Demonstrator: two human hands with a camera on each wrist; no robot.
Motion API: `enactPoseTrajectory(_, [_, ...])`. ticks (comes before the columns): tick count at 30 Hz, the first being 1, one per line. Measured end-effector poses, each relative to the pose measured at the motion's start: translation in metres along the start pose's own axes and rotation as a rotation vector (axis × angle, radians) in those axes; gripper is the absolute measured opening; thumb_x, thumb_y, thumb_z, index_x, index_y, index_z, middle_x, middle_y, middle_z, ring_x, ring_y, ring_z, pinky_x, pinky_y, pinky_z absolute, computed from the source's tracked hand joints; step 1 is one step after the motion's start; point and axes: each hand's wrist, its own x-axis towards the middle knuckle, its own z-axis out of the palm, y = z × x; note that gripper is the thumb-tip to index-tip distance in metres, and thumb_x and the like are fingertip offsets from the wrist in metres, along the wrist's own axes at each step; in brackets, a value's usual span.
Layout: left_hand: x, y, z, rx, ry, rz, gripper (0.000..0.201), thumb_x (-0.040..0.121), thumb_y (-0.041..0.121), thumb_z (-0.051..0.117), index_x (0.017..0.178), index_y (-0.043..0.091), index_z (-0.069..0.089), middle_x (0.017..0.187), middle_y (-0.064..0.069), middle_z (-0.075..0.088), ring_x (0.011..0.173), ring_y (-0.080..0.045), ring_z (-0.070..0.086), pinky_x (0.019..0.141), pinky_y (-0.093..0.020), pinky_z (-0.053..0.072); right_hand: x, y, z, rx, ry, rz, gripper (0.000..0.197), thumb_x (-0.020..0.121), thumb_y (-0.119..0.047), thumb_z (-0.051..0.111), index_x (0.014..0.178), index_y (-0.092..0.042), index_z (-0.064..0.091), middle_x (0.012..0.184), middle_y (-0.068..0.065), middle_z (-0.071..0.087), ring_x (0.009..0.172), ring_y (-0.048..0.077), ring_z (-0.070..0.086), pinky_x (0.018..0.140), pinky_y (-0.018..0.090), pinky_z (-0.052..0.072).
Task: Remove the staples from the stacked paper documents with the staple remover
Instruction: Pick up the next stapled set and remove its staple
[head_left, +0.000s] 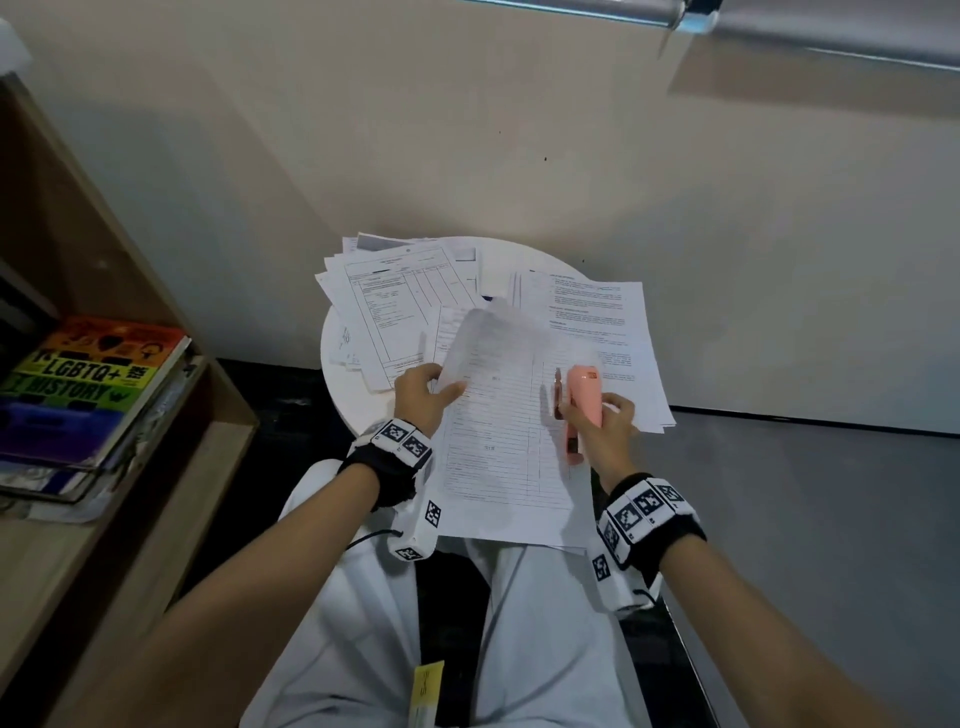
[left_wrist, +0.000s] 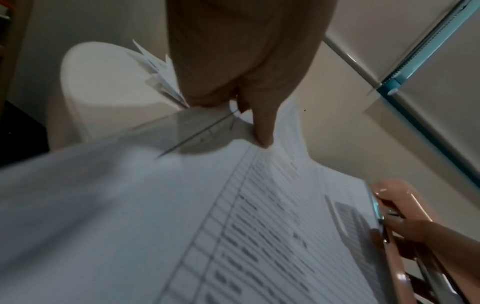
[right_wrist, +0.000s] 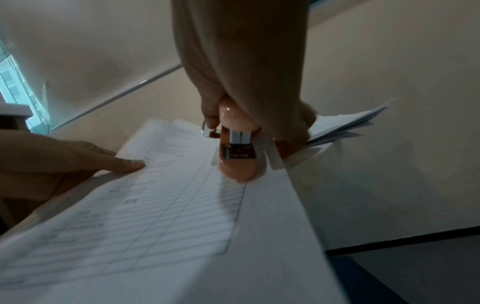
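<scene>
A printed form document (head_left: 498, 431) lies from the round white table (head_left: 343, 384) down over my lap. My left hand (head_left: 423, 397) pinches its upper left edge, thumb on top, and the top sheet curls up there. The same thumb (left_wrist: 262, 131) presses the paper (left_wrist: 182, 205) in the left wrist view. My right hand (head_left: 600, 421) grips a pink stapler-shaped staple remover (head_left: 582, 400) at the document's right edge. In the right wrist view the tool (right_wrist: 236, 152) points its metal front down at the sheet (right_wrist: 155, 216), with my left hand (right_wrist: 78, 158) across from it.
Two spread piles of papers lie on the table, one at the back left (head_left: 395, 306) and one at the right (head_left: 597, 322). A wooden shelf with a rainbow-covered book (head_left: 88, 384) stands at the left. A beige wall (head_left: 519, 130) rises behind the table.
</scene>
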Motion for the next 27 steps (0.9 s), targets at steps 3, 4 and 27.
enactPoseTrajectory(3, [-0.004,0.020,-0.021,-0.131,-0.055,0.118,0.023,0.085,0.015,0.068,0.103,0.002,0.063,0.100,-0.011,0.069,0.091,-0.025,0.066,0.082,-0.038,0.054,-0.002,-0.016,-0.014,0.148,-0.069,0.024,0.045,0.084,-0.038,0.069,0.123,-0.025,0.050,0.127,0.002,0.055,0.116,0.023,0.056,0.091,0.037,0.050])
enactPoseTrajectory(4, [-0.003,0.026,-0.028,-0.157,-0.061,0.150,0.026,0.086,0.014,0.066,0.108,0.004,0.059,0.104,-0.009,0.068,0.096,-0.024,0.066,0.085,-0.039,0.054,-0.004,-0.027,-0.018,0.170,-0.140,0.022,0.048,0.088,-0.034,0.065,0.130,-0.019,0.049,0.118,0.002,0.062,0.109,0.021,0.060,0.089,0.034,0.050])
enactPoseTrajectory(27, [-0.001,0.102,-0.050,-0.351,0.123,0.251,0.047,0.084,-0.002,0.059,0.127,0.005,0.040,0.113,-0.001,0.056,0.107,-0.014,0.055,0.104,-0.039,0.044,-0.042,-0.125,-0.021,0.036,-0.364,-0.487,0.008,0.088,-0.019,0.065,0.086,-0.025,0.067,0.103,0.005,0.049,0.075,-0.001,0.057,0.062,0.014,0.046])
